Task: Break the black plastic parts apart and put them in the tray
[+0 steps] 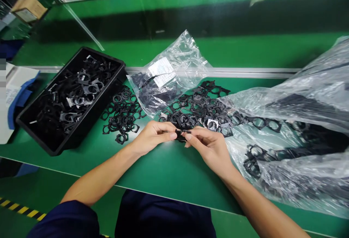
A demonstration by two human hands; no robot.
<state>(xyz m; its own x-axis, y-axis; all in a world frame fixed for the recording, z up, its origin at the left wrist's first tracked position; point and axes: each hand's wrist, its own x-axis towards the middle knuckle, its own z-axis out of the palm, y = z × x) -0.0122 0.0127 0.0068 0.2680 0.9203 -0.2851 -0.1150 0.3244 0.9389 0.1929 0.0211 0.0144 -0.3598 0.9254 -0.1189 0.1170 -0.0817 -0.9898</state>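
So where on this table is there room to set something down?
The table looks bare between the forearms, and between the bin's near end and left forearm. Beyond the left hand and right hand it's crowded with loose parts and a small bag; at right, the large bag takes the space.

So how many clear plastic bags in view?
2: a labelled bag right of the black bin, and a larger bag at the far right. Folds could hide another.
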